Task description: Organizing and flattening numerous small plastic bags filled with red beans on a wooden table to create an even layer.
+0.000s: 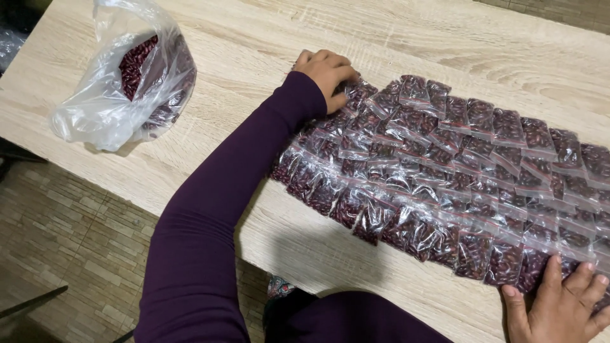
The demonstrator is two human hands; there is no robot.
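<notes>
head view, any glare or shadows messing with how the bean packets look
Head view: white glare streaks on the small bean packets and the big plastic bag; soft shadow falls on the table under the left arm; left hand and right hand stay sharp.

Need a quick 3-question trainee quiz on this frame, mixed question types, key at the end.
1. True or false: the left hand rests on the far left corner of the spread of small clear plastic packets of dark red beans.
2. Multiple choice: where does the large clear plastic bag of loose red beans sit? A) on the packets B) on the light wooden table, apart to the left of the packets C) on the floor
3. Fill in: the right hand lies flat at the ___ right edge of the packets.

Key: 1 true; 2 B; 3 near
</notes>
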